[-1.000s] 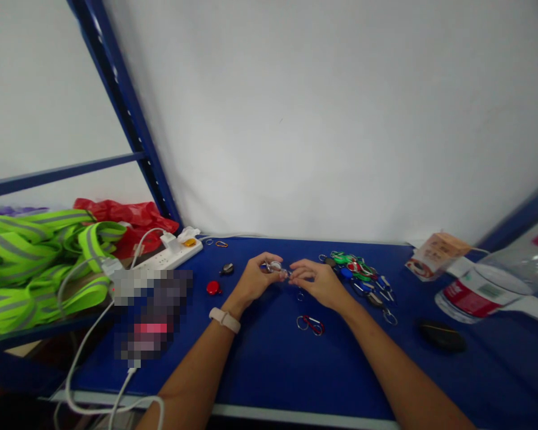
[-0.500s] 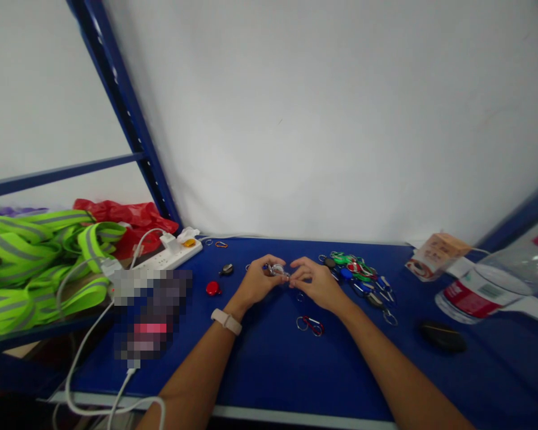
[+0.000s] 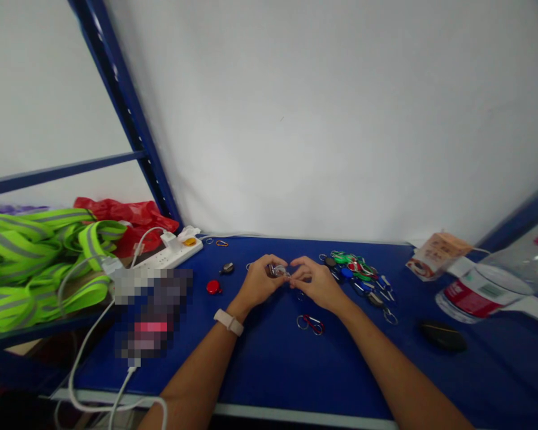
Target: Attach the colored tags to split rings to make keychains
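Pinching a small clear round piece (image 3: 278,270) between thumb and fingers, the left grip (image 3: 259,280) keeps it a little above the desk (image 3: 269,370), near the middle of the view. The right grip (image 3: 316,283) has its fingertips drawn together at the right end of this piece; whether they pinch a part of it, I cannot tell, because the contact is too small. Compared with one second ago, the left grip has moved slightly to the right, and the fingertips of both hands are now a little nearer to each other. I judge from this that the fine handling of the same piece continues, and that neither hand has turned to another thing. Just below the right fingers lies a small ring (image 3: 300,295), and nearer to the person lies a red carabiner (image 3: 312,324) with a metal ring. To the left of the hands are a red reel (image 3: 213,287) and, behind it, a black reel (image 3: 227,268). On the right side, a mixed pile of reels and carabiners (image 3: 361,276) spreads beside the right hand. Further outward stand a small box (image 3: 437,254) and a plastic bottle (image 3: 473,295), with a dark object (image 3: 442,335) lying in front.
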{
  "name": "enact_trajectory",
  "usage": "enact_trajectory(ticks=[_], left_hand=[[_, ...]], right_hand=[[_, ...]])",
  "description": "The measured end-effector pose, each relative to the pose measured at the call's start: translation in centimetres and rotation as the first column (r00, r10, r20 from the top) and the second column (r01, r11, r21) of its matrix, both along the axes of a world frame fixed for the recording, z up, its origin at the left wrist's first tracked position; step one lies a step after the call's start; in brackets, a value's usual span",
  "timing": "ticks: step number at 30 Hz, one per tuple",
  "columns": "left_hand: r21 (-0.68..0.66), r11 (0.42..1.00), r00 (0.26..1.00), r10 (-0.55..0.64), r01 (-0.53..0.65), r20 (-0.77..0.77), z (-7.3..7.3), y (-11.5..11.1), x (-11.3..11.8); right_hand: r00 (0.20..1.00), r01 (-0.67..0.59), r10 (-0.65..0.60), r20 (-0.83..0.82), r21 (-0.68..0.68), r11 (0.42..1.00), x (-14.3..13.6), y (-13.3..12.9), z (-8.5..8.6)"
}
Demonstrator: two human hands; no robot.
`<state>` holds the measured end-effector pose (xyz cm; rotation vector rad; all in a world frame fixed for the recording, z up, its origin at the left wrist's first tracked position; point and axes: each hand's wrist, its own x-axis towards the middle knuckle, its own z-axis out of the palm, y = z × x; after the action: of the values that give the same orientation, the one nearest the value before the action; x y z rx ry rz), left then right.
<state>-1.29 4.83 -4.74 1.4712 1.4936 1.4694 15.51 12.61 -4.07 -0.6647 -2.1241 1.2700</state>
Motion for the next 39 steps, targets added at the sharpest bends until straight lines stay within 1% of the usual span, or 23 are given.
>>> enact_trajectory(ticks=[5,14,20,31,35,39], left_hand=[[0.038,0.999,0.996,0.025,-0.022,-0.09,-0.2,0.0,-0.1],[0.104,0.992,0.964,0.091,-0.067,-0.248,0.6,-0.3,0.2],[0.126,0.988,0.937,0.122,-0.085,-0.327,0.9,-0.5,0.3],[0.097,0.988,0.942,0.141,-0.116,-0.304,1.1,-0.5,0.4],[0.084,0.991,0.951,0.122,-0.102,-0.285,1.0,-0.5,0.3],[0.099,0.991,0.954,0.115,-0.091,-0.278,0.9,-0.5,0.4]], right_hand=[[1.0,0.021,-0.022,-0.009,-0.025,0.999,0.0,0.0,0.1],[1.0,0.021,-0.023,-0.018,-0.098,0.995,0.0,0.1,-0.2],[0.999,0.016,-0.02,-0.033,-0.115,0.993,0.0,0.1,-0.3],[0.996,-0.008,-0.003,-0.084,-0.134,0.991,0.0,0.1,0.0],[0.996,0.004,-0.017,-0.086,-0.147,0.989,0.0,0.1,0.1],[0.996,0.005,-0.017,-0.084,-0.149,0.989,0.0,0.1,0.1]])
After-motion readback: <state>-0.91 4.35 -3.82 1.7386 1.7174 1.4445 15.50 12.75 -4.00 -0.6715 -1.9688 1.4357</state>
